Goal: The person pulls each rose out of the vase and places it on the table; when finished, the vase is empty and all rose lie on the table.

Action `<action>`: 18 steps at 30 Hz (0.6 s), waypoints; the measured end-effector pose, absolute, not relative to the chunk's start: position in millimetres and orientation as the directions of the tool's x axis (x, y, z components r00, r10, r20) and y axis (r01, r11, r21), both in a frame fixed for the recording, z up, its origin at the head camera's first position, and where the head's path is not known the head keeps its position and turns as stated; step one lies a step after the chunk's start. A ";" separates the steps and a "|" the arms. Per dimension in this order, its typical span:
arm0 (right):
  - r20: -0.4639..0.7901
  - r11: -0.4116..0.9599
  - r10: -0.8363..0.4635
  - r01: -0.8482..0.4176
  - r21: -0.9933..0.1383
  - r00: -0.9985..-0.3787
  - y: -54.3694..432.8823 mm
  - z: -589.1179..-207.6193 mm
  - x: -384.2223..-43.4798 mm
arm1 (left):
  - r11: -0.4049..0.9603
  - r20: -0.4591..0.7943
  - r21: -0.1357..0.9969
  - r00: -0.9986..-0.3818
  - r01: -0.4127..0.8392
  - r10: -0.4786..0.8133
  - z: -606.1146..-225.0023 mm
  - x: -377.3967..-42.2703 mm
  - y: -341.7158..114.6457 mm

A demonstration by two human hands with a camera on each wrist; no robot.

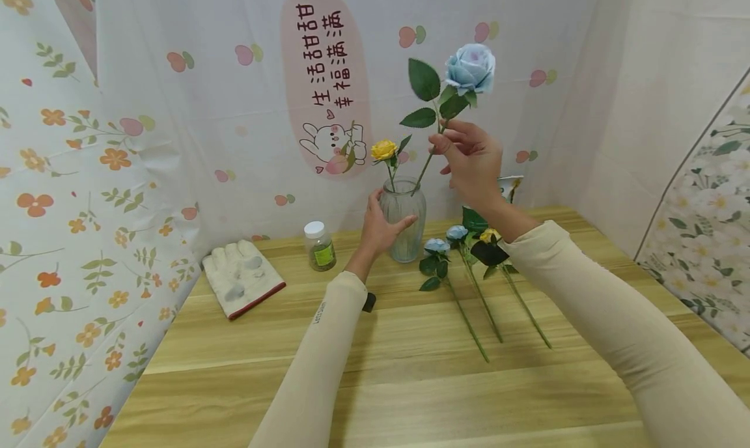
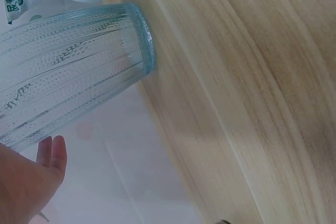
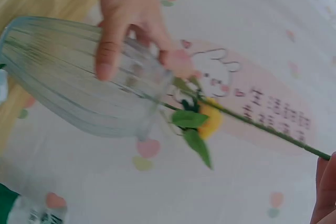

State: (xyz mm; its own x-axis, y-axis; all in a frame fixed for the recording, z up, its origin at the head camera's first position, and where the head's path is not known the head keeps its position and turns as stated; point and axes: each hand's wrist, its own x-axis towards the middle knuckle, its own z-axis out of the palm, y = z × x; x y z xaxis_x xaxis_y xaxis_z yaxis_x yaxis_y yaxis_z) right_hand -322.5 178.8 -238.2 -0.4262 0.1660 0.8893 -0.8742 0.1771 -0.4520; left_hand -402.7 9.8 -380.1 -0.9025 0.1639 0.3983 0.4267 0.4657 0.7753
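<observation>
A clear ribbed glass vase stands upright near the back of the table. My left hand holds it from the left, thumb across the front and fingers around the side. A yellow rose leans in its mouth. Above and to the right, my right hand pinches the green stem of a large light-blue rose. The stem's lower end is at the vase mouth; in the right wrist view the stem runs into the vase. In the left wrist view the vase base shows.
Right of the vase, two smaller blue roses and a yellow rose lie with stems toward the front. A white-capped jar stands to the left, beside white work gloves. A printed curtain hangs behind; a small packet is partly hidden.
</observation>
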 end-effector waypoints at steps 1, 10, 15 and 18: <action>0.888 0.170 0.172 -0.875 -0.452 -0.426 181.0 -235.1 -319.0 | 0.465 0.401 0.774 -0.901 0.430 0.167 -380.2 -402.7 10.1; 0.765 -0.004 0.171 -0.777 -0.630 -0.621 200.5 -220.8 -285.3 | 0.441 0.393 0.791 -0.905 0.424 0.165 -379.4 -400.3 8.9; 0.660 0.036 0.123 -0.661 -0.750 -0.741 217.9 -229.0 -276.0 | 0.441 0.394 0.788 -0.902 0.429 0.175 -379.4 -399.3 8.6; 0.600 0.084 0.097 -0.595 -0.800 -0.794 229.4 -238.1 -274.3 | 0.439 0.391 0.791 -0.904 0.426 0.173 -380.1 -399.2 8.8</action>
State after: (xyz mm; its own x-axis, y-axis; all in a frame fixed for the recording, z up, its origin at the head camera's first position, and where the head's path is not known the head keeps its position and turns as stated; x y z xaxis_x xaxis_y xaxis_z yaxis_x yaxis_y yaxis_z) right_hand -274.3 229.4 -238.1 -0.7938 0.0971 0.6004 -0.5946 0.0840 -0.7996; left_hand -399.2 8.8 -380.1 -0.9040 0.1730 0.3911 0.4262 0.4390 0.7909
